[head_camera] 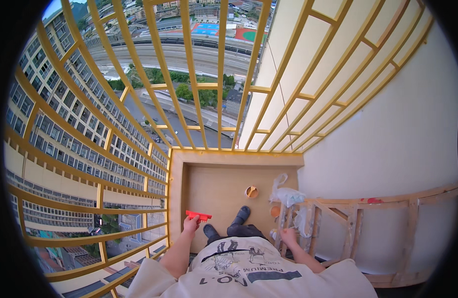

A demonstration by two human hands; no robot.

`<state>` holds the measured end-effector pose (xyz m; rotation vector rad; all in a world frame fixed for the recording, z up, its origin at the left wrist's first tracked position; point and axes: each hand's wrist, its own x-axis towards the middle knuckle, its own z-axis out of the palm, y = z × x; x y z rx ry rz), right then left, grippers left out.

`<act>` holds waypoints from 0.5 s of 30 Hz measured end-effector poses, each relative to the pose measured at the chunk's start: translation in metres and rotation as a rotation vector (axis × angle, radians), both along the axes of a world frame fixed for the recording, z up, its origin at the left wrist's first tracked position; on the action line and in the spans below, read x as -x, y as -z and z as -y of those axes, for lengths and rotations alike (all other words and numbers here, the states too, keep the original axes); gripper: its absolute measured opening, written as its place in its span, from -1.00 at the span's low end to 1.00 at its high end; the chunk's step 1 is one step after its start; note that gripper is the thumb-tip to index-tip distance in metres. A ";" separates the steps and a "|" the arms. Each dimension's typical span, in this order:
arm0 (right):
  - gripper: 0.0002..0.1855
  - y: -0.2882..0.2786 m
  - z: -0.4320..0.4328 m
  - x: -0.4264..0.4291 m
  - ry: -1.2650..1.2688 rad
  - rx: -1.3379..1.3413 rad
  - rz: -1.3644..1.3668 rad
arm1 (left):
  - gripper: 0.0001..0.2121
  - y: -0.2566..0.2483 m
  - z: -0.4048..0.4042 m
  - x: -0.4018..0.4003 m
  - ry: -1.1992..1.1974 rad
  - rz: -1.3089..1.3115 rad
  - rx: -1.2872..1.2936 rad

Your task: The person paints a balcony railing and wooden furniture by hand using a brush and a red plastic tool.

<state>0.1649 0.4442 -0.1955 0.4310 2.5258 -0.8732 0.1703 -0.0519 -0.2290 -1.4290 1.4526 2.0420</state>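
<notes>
My left hand [191, 224] holds a red plastic tool [199, 216] with short teeth along one edge, raised above the floor near the ledge. On the other side, my right hand [288, 236] is curled around an upright of a wooden ladder frame [314, 227] spattered with paint. Crumpled clear plastic bags [286, 193] hang over the ladder's end. Beyond my feet stands a small tub [252, 192] of orange-brown material with an orange-handled tool in it. A second orange container [275, 211] is partly hidden by the ladder.
Yellow metal bars [221, 74] enclose the balcony ahead and on the left, rising from a tan ledge [236, 158]. Far below, a street and rail tracks show through the gaps. A pale wall [393, 141] stands on the right. My sandalled feet [242, 215] are on the tan floor [218, 182].
</notes>
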 end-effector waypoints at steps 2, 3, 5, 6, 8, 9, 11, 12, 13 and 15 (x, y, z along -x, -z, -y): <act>-0.40 -0.034 0.031 0.053 -0.078 0.114 -0.179 | -0.91 0.024 -0.001 -0.035 -0.123 -0.001 -0.054; -0.39 -0.060 0.053 0.074 -0.012 0.237 -0.255 | -0.92 0.036 0.001 -0.053 -0.186 -0.005 -0.076; -0.44 -0.181 0.114 0.113 0.125 0.792 -0.126 | -0.92 0.050 0.007 -0.102 -0.323 0.010 -0.103; -0.54 -0.226 0.123 0.126 0.058 0.984 -0.206 | -0.92 0.049 0.004 -0.113 -0.347 0.062 -0.106; -0.69 -0.353 0.165 0.137 -0.131 1.415 -0.125 | -0.91 0.039 0.012 -0.153 -0.438 0.174 -0.073; -0.75 -0.403 0.178 0.133 -0.336 1.529 -0.133 | -0.91 0.043 0.020 -0.179 -0.503 0.193 -0.068; -0.76 -0.476 0.180 0.127 -0.729 1.794 -0.142 | -0.91 0.057 0.021 -0.202 -0.591 0.225 -0.089; -0.80 -0.496 0.172 0.123 -0.833 1.827 -0.177 | -0.89 0.062 0.009 -0.191 -0.580 0.210 -0.114; -0.83 -0.502 0.172 0.126 -0.952 1.915 -0.176 | -0.89 0.061 0.016 -0.205 -0.610 0.203 -0.105; -0.83 -0.505 0.168 0.136 -1.194 2.107 -0.172 | -0.89 0.051 0.031 -0.243 -0.685 0.194 -0.070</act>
